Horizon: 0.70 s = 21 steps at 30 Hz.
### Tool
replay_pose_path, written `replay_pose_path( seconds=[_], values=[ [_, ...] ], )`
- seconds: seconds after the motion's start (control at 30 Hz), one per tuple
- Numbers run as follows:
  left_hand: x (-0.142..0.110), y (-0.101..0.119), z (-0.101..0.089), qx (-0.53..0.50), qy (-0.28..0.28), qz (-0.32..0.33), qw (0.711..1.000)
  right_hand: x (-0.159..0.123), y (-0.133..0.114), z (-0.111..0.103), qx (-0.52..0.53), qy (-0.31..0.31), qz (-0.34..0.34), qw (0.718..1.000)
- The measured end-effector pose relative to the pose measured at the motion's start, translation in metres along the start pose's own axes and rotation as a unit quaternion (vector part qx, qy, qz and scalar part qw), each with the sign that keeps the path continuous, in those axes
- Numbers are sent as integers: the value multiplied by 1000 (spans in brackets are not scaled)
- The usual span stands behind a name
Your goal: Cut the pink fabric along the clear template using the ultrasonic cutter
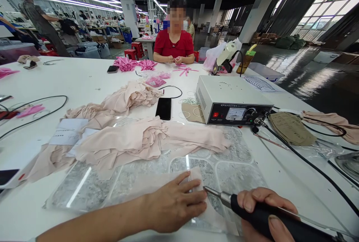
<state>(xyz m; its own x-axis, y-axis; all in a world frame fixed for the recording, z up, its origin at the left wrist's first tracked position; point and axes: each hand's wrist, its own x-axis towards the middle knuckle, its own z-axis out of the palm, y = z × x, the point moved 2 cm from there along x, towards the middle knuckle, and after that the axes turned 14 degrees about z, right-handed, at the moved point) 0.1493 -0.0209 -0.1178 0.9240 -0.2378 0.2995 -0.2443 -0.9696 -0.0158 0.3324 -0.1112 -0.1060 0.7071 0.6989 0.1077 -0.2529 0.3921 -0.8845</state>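
Note:
My left hand lies flat with its fingers spread on a thin beige fabric piece, pressing it against a marbled, clear-covered board. My right hand grips a black-handled ultrasonic cutter. Its slim metal tip meets the fabric's edge just past the left fingertips. Part of the fabric is hidden under my left hand and forearm. Beyond the hands, a stack of beige fabric pieces lies across the far part of the board.
A control box with a dial stands at right, its black cable running along the right side. A phone, more beige cloth and brown templates lie around. Across the table sits a person in red, handling pink strips.

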Motion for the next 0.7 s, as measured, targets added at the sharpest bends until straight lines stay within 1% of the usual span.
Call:
replay_pose_path(
  seconds=[0.07,0.27,0.33,0.53,0.63,0.7],
  values=[
    [-1,0,1,-1,5,0,1000,0,-2,1,-11,-5,-13,1000],
    [-2,0,3,-9,24,-3,1000,2,-2,4,-15,-38,-8,999],
    [-2,-1,2,-12,29,-1,1000,3,-3,2,-2,-33,-11,999],
    [-6,-13,-1,-17,21,16,1000,-1,-12,-16,47,16,13,999],
    [-9,-18,-6,-19,13,13,1000,-9,-17,-23,49,16,23,998],
    [-9,-17,-11,-23,13,14,1000,-13,-18,-26,44,7,23,999]
  ],
)
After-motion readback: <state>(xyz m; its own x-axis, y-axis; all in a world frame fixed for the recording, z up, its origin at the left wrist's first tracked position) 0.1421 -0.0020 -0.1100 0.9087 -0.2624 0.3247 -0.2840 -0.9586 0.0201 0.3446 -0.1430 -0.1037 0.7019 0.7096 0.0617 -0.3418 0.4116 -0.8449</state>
